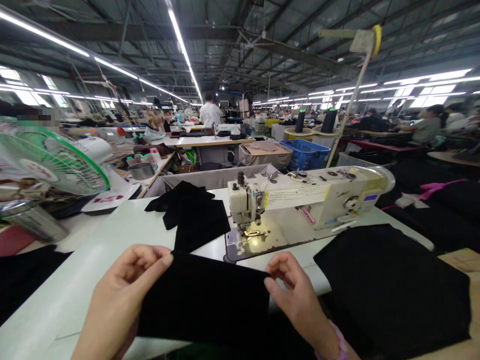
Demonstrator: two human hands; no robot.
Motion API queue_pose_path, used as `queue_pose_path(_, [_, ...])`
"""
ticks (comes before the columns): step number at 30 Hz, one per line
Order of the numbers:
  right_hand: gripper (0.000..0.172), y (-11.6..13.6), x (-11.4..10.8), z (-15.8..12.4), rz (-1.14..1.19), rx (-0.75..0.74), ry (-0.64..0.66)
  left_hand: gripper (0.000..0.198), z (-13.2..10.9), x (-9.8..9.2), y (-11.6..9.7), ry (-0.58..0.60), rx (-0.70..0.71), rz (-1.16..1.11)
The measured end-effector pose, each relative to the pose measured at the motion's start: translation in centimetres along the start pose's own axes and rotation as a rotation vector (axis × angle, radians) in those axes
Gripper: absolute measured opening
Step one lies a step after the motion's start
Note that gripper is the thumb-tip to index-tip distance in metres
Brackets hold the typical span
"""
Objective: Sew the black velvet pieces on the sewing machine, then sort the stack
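Note:
Between my two hands a piece of black fabric (210, 300) is stretched, its top edge running nearly straight and sloping slightly down to the right. My left hand (127, 285) pinches its upper left corner between thumb and fingers. At the upper right corner, my right hand (292, 290) is closed on the same fabric. Just beyond the cloth stands a sewing machine (296, 200), its lamp lighting the needle area. More black cloth pieces (195, 215) lie on the table left of the machine. The lower part of the held fabric merges with dark material below.
A stack of black fabric (397, 285) lies at the right. On the left are a green fan (60, 160) and a metal can (33, 220) on the white table (101, 245). Behind the machine stand a blue basket (305, 152) and black thread cones (329, 121). Other people sit farther back.

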State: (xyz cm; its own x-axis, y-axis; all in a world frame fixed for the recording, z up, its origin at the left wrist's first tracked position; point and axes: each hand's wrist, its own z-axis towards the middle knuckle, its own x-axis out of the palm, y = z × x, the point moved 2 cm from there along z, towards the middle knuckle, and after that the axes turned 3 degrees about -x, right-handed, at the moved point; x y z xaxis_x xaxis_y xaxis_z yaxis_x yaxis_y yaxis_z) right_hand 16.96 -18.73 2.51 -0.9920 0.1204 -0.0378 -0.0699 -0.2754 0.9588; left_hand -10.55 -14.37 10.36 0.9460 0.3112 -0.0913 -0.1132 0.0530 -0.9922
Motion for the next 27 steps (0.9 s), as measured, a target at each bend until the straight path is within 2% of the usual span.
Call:
queue_pose_path(2, [0.015,-0.3,0.5,-1.6,-0.082,-0.036,0.134,0.032,2.0,1.1,-2.2,0.155,0.15,0.211])
queue_pose_path(4, [0.013,-1.2,1.0,-3.3,-0.137,-0.055,0.196,0.021,4.1,3.5,-3.0,0.332,0.304,0.399])
queue_pose_path(6, [0.008,-2.7,1.5,-4.5,-0.185,-0.074,0.2,0.008,6.1,6.9,-1.5,0.51,0.365,0.561])
queue_pose_path(9, [0.009,-5.2,1.8,-5.4,-0.275,-0.14,0.208,0.009,8.3,11.7,3.7,0.672,0.353,0.683])
queue_pose_path(12, [0.02,-6.5,1.3,-5.3,-0.364,-0.323,0.233,0.016,9.1,14.4,8.8,0.697,0.293,0.66])
queue_pose_path(15, [0.026,-6.2,0.5,-5.0,-0.522,-0.562,0.24,0.018,9.0,14.8,11.2,0.667,0.267,0.594])
queue_pose_path(17, [0.025,-5.6,0.0,-4.9,-0.621,-0.654,0.262,0.015,8.8,14.4,11.4,0.662,0.28,0.57])
queue_pose_path(20, [0.021,-5.0,-0.3,-4.6,-0.699,-0.711,0.297,0.011,8.8,14.3,11.1,0.681,0.304,0.563])
queue_pose_path(24, [0.021,-4.8,0.1,-3.9,-0.783,-0.704,0.29,0.015,9.9,15.6,10.6,0.642,0.229,0.639])
queue_pose_path(27, [0.022,-5.1,0.7,-3.2,-0.762,-0.696,0.254,0.019,10.9,16.9,10.4,0.636,0.197,0.683])
